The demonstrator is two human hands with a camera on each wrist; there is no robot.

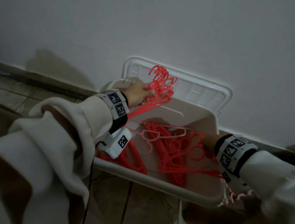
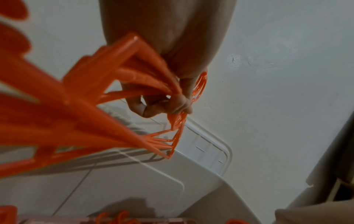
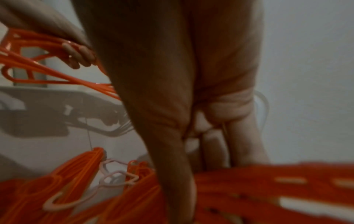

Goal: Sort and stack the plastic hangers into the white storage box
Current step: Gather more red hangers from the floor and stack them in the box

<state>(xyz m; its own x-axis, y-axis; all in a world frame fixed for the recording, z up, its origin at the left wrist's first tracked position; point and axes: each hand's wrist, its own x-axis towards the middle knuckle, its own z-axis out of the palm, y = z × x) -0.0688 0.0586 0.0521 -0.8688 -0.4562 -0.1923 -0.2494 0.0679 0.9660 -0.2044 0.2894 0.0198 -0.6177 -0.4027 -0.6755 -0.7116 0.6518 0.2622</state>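
My left hand (image 1: 139,93) grips a bunch of red hangers (image 1: 161,87) by their necks, above the white storage box (image 1: 163,182). Below that grip, my right hand (image 1: 208,143) reaches among loose red hangers (image 1: 170,153) in the box; whether it grips any, I cannot tell.

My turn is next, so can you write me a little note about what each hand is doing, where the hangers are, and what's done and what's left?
Left hand: grips a bunch of red hangers by the necks, above the far edge of the white storage box.
Right hand: reaches into the box among the loose red hangers; whether it holds one cannot be told.
In the box: a tangled red pile with one pale pink hanger on top. The lid leans against the wall behind.
Done: one red bunch gathered.
Left: untangle the pile, sort by colour, stack neatly.
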